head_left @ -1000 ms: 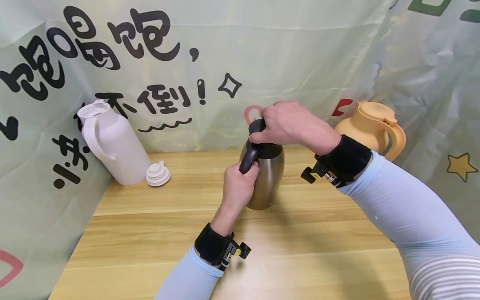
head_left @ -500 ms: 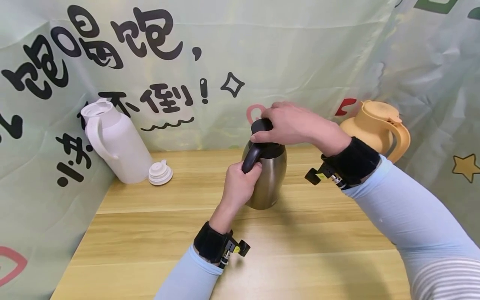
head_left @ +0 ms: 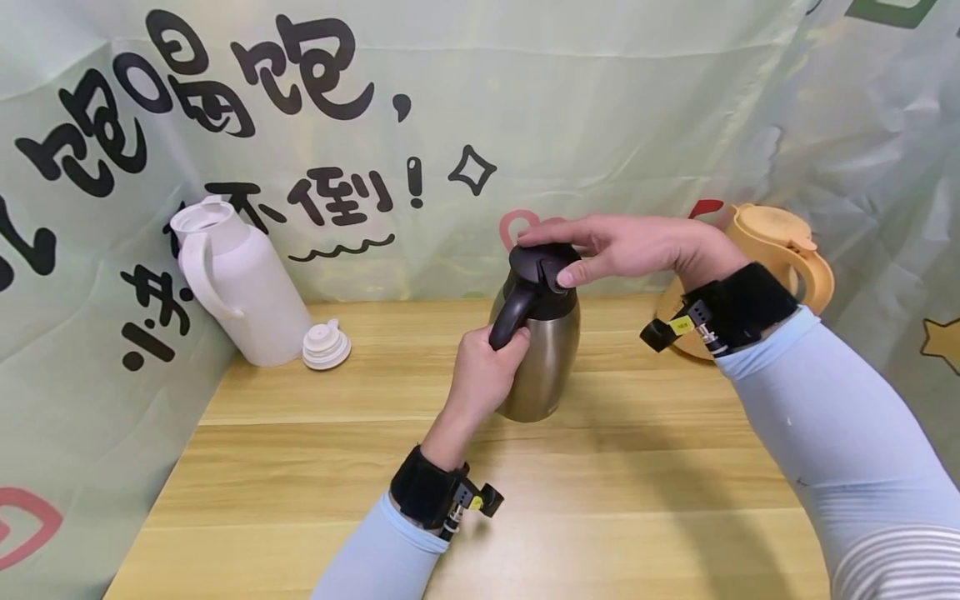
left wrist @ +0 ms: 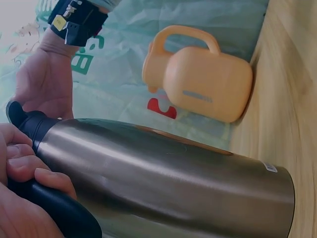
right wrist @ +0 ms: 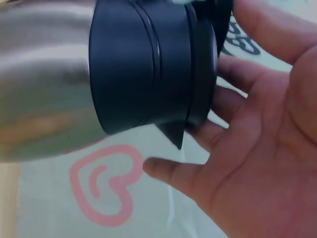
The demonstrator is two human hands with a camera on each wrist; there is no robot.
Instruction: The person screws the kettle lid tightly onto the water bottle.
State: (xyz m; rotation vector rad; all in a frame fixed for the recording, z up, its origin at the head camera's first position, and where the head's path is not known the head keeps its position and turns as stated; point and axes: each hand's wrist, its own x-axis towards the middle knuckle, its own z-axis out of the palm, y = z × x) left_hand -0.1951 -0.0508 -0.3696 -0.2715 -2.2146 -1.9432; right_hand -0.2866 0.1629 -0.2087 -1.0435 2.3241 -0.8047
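Note:
A steel vacuum jug [head_left: 543, 358] with a black lid [head_left: 528, 263] stands upright on the wooden table. My left hand [head_left: 486, 368] grips its black handle [head_left: 513, 317]; in the left wrist view, the curled fingers [left wrist: 25, 166] wrap that handle. Over the lid lies my right hand [head_left: 637, 244], its fingers stretched across the top and the thumb near the lid's lever. From the right wrist side, the open palm [right wrist: 267, 144] faces the lid, with fingertips right at its far side and the little finger spread away.
At the back left a white jug [head_left: 251, 292] stands without its stopper. A white stopper [head_left: 326, 345] sits on the table [head_left: 300, 475] beside it. An orange jug [left wrist: 208, 84] stands at the back right, partly behind the right forearm. Printed cloth [head_left: 600, 108] hangs behind.
My right hand has loosened from its curled hold on the lid, straightened its fingers and shifted slightly right, uncovering more of the lid. The left hand keeps its grip on the handle.

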